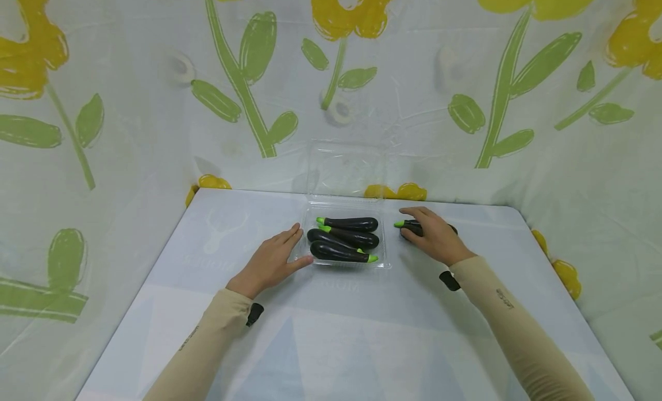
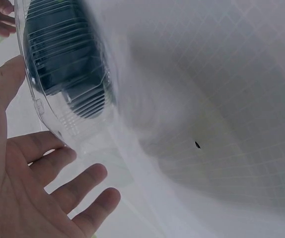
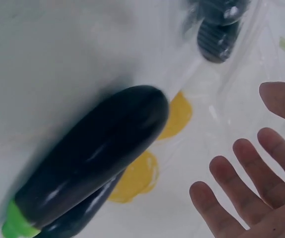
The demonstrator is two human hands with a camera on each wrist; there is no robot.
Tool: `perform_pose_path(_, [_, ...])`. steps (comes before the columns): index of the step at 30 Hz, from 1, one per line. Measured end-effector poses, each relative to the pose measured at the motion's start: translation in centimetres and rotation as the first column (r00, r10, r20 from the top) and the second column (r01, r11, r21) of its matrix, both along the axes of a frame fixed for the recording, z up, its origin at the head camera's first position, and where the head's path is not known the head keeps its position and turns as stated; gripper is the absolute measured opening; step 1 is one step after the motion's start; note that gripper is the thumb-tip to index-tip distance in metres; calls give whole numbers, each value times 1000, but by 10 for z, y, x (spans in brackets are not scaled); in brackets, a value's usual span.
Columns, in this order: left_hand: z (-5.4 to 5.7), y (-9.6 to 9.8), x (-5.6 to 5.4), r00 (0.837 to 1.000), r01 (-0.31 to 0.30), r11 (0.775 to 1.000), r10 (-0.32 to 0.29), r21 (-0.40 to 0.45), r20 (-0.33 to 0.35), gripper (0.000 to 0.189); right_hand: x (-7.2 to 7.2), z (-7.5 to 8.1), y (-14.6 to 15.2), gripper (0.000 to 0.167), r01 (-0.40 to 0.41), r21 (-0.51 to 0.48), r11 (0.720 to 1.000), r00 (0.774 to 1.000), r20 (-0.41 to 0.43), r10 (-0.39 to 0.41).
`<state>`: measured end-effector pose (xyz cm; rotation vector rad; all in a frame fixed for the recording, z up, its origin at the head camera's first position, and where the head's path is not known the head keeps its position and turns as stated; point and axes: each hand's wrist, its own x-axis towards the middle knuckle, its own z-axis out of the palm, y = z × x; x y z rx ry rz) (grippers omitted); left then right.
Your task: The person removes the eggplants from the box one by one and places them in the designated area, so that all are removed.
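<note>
A clear plastic clamshell box (image 1: 384, 266) lies on the table with several dark eggplants (image 1: 343, 223) with green stem ends inside. My left hand (image 1: 270, 258) is at the box's left side, its thumb by the front corner. Seen from the left wrist, the fingers (image 2: 90, 181) are spread, with fingertips right at the box rim (image 2: 45, 119). To the right of the box, my right hand (image 1: 434, 235) hovers over loose eggplants (image 1: 414, 228), partly hiding them. The right wrist view shows two side by side, a front eggplant (image 3: 95, 156) and one behind it, apart from the extended fingers (image 3: 227, 178).
The box's transparent lid (image 1: 345, 171) stands raised at the back, near the table's far edge. A flower-print cloth (image 1: 403, 102) hangs behind and at both sides of the white table (image 1: 351, 326).
</note>
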<state>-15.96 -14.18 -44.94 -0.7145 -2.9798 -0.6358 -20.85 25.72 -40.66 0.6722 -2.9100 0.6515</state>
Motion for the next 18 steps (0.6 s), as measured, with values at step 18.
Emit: perform_pose_path(18, [0,1,0,1000,-2,1000,2,-5,3,85,-2,0,-53,59,-127,17,992,992,7,127])
